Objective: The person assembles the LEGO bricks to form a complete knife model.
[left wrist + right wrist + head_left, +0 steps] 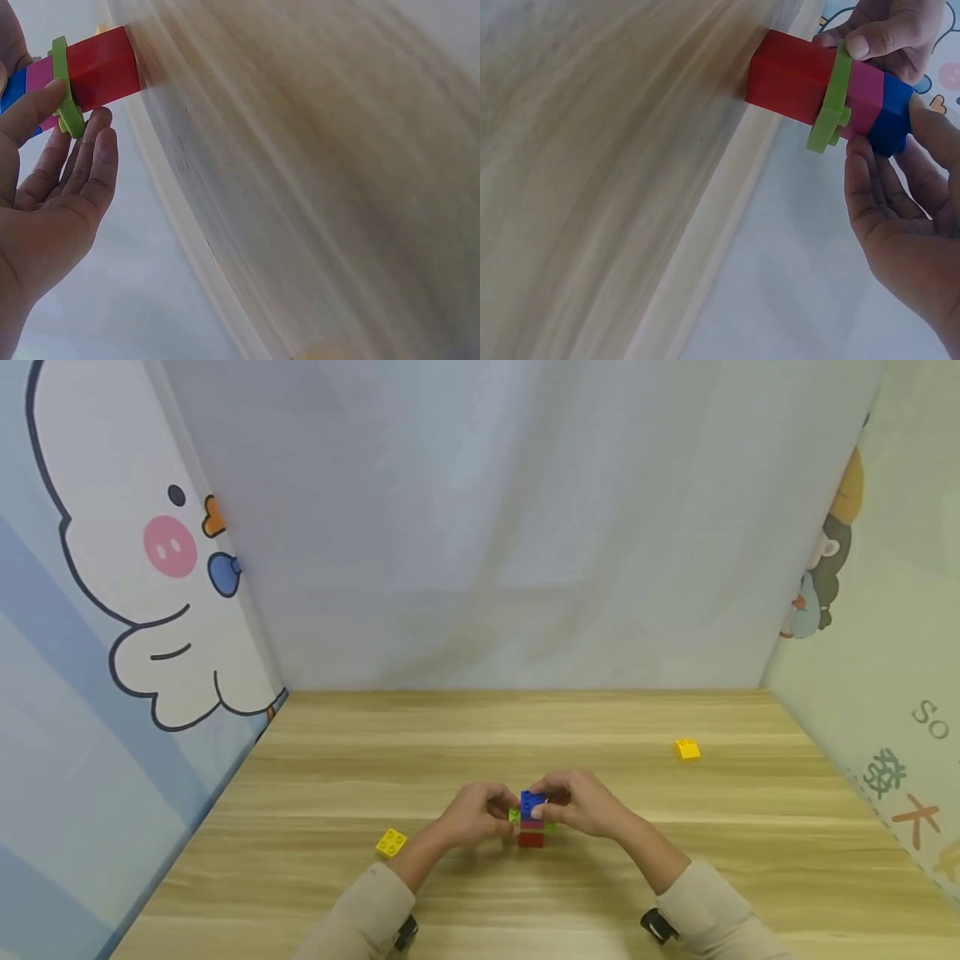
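Note:
A small tower of building bricks stands upright on the table between both hands. At its base is a red brick (532,840), with a flat lime green plate (831,109) across it that juts out at both sides. Above the plate sit a pink brick (865,99) and, at the top, a blue brick (531,802). My left hand (474,814) pinches one end of the green plate between thumb and fingers. From the other side, my right hand (583,803) grips the blue brick, thumb on its near face in the head view.
A yellow brick (392,843) lies on the wooden table (300,893) beside the left forearm. Farther back on the right is another yellow brick (687,749). A pale curtain (450,527) hangs along the table's far edge, with printed panels at both sides.

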A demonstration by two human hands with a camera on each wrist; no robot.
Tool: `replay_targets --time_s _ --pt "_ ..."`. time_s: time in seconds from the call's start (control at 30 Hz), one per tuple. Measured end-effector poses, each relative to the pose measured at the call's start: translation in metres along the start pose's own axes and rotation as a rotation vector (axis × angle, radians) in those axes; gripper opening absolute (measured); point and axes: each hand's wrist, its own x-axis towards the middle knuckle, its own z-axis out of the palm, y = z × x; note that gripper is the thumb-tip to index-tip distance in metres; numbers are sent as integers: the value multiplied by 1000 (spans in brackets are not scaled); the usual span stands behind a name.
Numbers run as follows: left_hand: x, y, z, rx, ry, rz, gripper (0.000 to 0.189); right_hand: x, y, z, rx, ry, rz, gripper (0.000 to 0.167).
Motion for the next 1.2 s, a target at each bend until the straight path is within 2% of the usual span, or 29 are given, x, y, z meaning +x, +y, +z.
replay_targets --time_s 0.3,0.57,0.8,0.93,1.2 --pt "2 2 1 19 7 -4 27 -1 4 1 7 13 5 28" --pt "2 1 1 0 4 -13 29 -2 4 0 21 12 9 29" --pt "1 -1 3 -3 25 -15 29 -2 7 2 76 24 -4 34" --pt "2 0 4 -3 31 -7 28 -6 7 2 131 12 26 42" --pt "2 0 5 -21 35 -16 29 -12 -4 -1 144 25 80 41"
